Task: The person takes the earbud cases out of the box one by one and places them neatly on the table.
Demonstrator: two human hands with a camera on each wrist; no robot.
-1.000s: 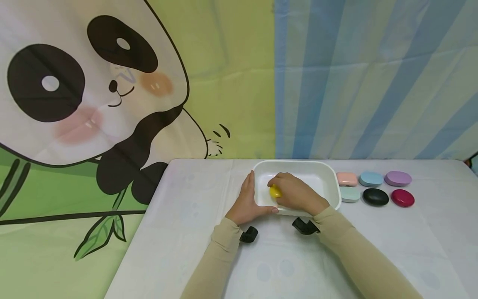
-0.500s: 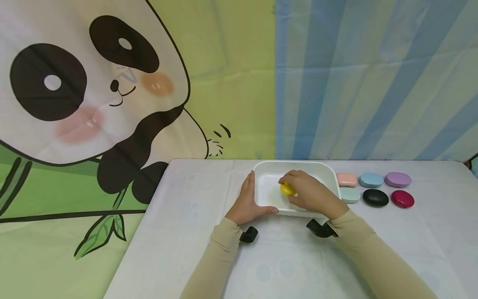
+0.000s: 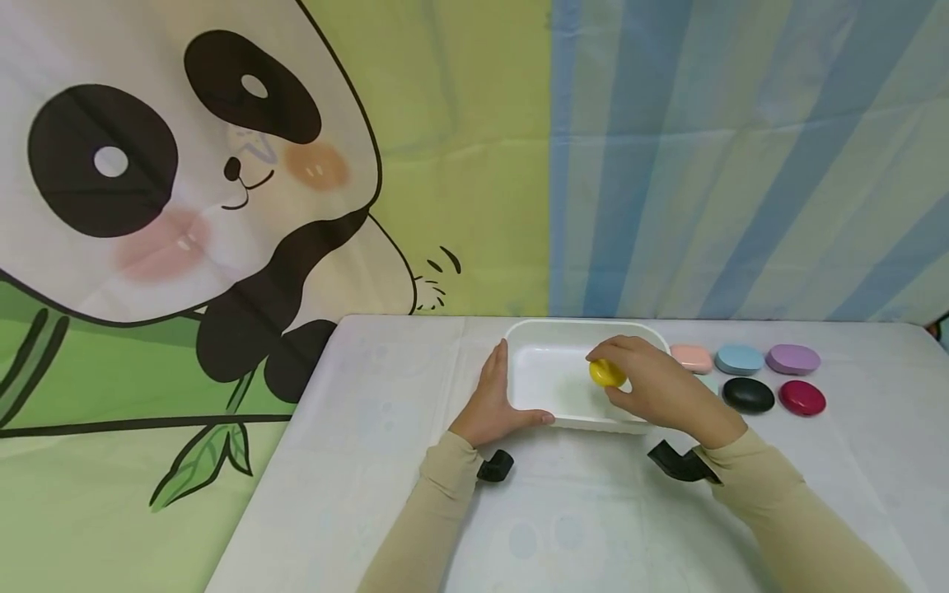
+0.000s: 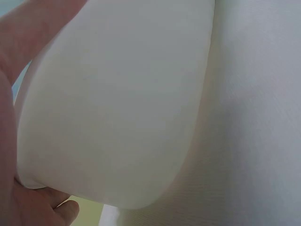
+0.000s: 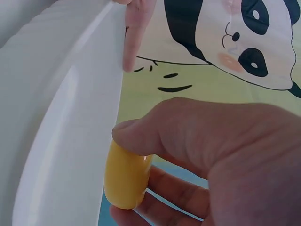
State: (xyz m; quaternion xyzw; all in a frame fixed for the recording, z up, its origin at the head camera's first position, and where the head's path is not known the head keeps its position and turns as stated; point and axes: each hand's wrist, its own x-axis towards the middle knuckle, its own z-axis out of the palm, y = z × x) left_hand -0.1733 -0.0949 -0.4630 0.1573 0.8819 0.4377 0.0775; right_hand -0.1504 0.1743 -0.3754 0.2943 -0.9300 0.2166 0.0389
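In the head view, my right hand (image 3: pixel 656 383) pinches a glossy yellow bar of soap (image 3: pixel 608 373) over the right half of a shallow white basin (image 3: pixel 544 379). The right wrist view has the thumb on one end of the yellow bar of soap (image 5: pixel 127 179), with fingers against its far side. My left hand (image 3: pixel 493 403) lies along the basin's left front corner, fingers straight up its left side and thumb along the front rim. Close up in the left wrist view, the basin's outer wall (image 4: pixel 117 103) fills much of the picture beside that hand.
Right of the basin, several soap bars lie in two rows: pink (image 3: pixel 691 358), blue (image 3: pixel 739 359), purple (image 3: pixel 793 358), black (image 3: pixel 748 395) and red (image 3: pixel 802 398). A pale green one (image 3: pixel 708 382) is partly behind my right hand. A printed panda curtain (image 3: pixel 460 156) hangs behind the white-covered table (image 3: pixel 385 461).
My right hand has carried the yellow bar of soap rightward from the basin's left part to its right half. My left hand has stayed at the basin's corner.
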